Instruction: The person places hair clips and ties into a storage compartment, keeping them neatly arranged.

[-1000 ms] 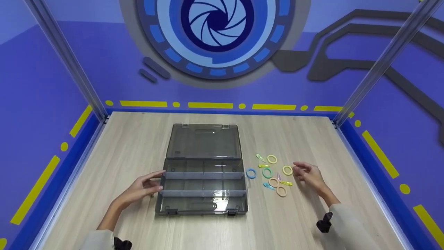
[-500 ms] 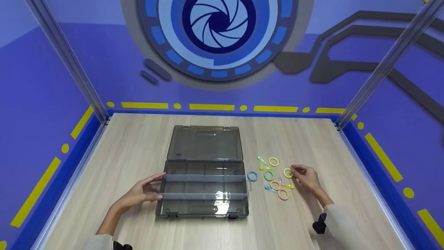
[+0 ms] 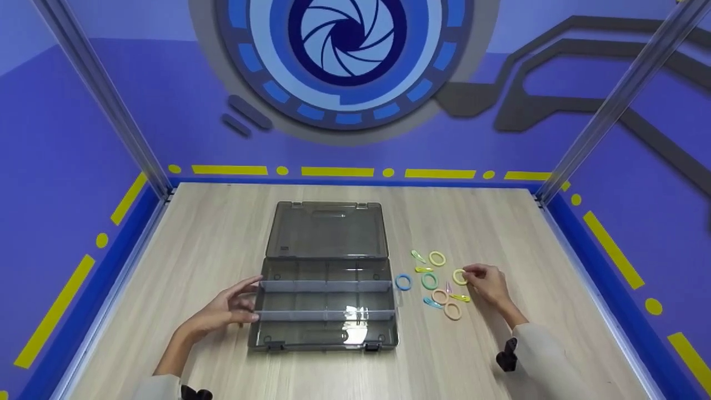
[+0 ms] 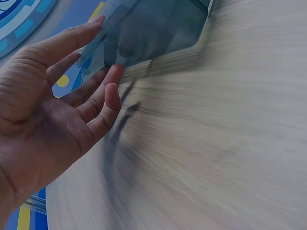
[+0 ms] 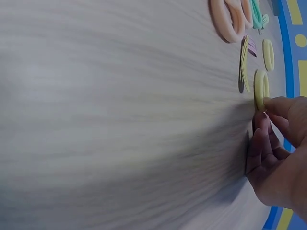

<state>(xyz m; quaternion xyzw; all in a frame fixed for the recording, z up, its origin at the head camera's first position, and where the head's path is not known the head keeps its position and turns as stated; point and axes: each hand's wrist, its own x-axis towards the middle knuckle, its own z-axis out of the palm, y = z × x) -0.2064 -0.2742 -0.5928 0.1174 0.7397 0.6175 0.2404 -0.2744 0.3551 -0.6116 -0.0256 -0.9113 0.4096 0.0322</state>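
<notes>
In the head view, my right hand [image 3: 489, 284] pinches a pale yellow hair tie [image 5: 258, 91] by its near edge, between thumb and fingertip. The tie is at the right side of a group of hair ties and snap clips on the table. A smoky grey compartment box [image 3: 328, 286] stands left of them, its lid [image 3: 328, 230] laid back. My left hand [image 3: 216, 311] touches the box's left side with thumb and fingertips, the fingers spread and loosely bent. The left wrist view shows the palm and the box's corner [image 4: 158, 33].
Around the pinched tie lie a yellow snap clip [image 3: 460, 298], a blue clip [image 3: 432, 303], a green clip [image 3: 417, 256], and several more ties, among them a blue hair tie [image 3: 397, 282]. Clear dividers run across the box. Blue panels surround the wooden table [image 3: 211, 222].
My right hand has moved slightly left from beside the yellow hair tie and now pinches it. The left hand stays at the box's side.
</notes>
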